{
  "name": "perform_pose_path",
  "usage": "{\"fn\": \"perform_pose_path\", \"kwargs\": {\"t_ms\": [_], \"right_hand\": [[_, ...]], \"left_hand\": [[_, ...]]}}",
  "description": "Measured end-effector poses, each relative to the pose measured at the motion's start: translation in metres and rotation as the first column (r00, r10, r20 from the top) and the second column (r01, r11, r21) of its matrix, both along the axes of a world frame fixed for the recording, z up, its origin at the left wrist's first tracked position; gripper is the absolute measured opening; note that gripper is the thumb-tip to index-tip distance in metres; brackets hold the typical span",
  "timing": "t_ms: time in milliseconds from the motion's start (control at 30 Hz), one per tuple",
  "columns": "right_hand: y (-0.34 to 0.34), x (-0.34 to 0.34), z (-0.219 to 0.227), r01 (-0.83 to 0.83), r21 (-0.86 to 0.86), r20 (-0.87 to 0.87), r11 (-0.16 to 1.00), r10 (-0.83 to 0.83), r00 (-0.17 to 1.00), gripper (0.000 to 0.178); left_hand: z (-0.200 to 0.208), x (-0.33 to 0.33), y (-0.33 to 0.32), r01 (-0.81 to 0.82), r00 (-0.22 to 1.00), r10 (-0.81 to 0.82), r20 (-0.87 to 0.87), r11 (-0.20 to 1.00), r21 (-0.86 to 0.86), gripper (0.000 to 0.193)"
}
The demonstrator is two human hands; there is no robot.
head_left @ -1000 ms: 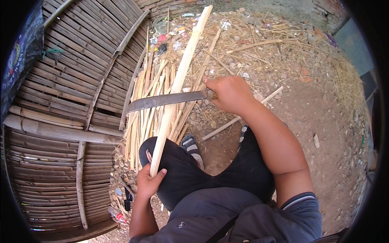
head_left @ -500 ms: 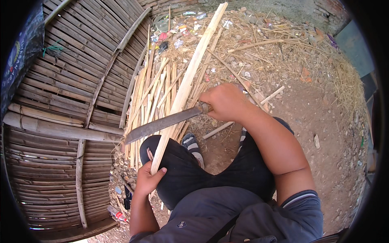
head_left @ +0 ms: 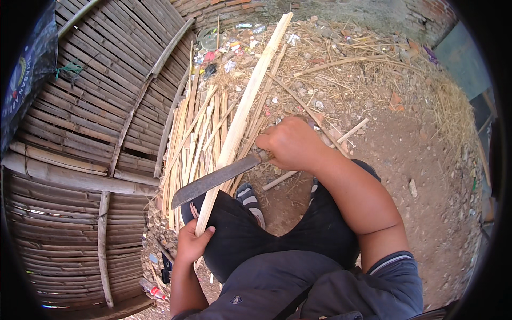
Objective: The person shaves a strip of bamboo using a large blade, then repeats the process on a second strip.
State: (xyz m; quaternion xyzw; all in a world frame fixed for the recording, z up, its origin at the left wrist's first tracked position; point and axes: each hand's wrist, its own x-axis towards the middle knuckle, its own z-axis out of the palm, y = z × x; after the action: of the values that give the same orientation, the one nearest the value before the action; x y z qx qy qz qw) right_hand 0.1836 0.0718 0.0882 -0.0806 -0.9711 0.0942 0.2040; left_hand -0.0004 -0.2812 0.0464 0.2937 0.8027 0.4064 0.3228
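A long pale bamboo strip (head_left: 244, 106) slants from beside my left knee up toward the far wall. Its near end is gripped by my left hand (head_left: 194, 241), with the thumb along its side. My right hand (head_left: 289, 143) is closed round the handle of a machete (head_left: 217, 179). The dark blade points left and lies across the strip, a short way beyond my left hand. Whether the edge is biting into the strip cannot be made out. Under and beside the strip lies a pile of split bamboo strips (head_left: 200, 138) on the ground.
A bamboo slat wall (head_left: 90, 117) stands close on my left. Straw and litter (head_left: 234, 50) cover the far ground, below a brick wall (head_left: 234, 9). Loose bamboo sticks (head_left: 346, 133) lie ahead of my knees. A plastic bottle (head_left: 154, 289) rests near my left elbow.
My right hand and the machete have come nearer along the strip, toward my left hand. The left hand keeps its hold. The whole view has shifted slightly.
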Motion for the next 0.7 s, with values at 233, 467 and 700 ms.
{"fn": "perform_pose_path", "kwargs": {"t_ms": [233, 467, 700], "right_hand": [[0.051, 0.024, 0.009, 0.353, -0.244, -0.002, 0.903, -0.365, 0.931, 0.028], [0.038, 0.027, 0.013, 0.329, -0.124, -0.014, 0.936, -0.333, 0.943, 0.025], [-0.009, 0.000, 0.006, 0.000, -0.011, 0.181, 1.000, 0.002, 0.983, 0.018]], "left_hand": [[-0.002, 0.006, 0.002, -0.003, 0.994, 0.003, -0.110, 1.000, -0.002, 0.018], [-0.003, 0.010, 0.004, -0.026, 0.991, 0.027, -0.134, 1.000, 0.010, 0.018], [-0.003, 0.011, 0.003, -0.022, 0.993, 0.024, -0.114, 1.000, 0.017, 0.019]]}}
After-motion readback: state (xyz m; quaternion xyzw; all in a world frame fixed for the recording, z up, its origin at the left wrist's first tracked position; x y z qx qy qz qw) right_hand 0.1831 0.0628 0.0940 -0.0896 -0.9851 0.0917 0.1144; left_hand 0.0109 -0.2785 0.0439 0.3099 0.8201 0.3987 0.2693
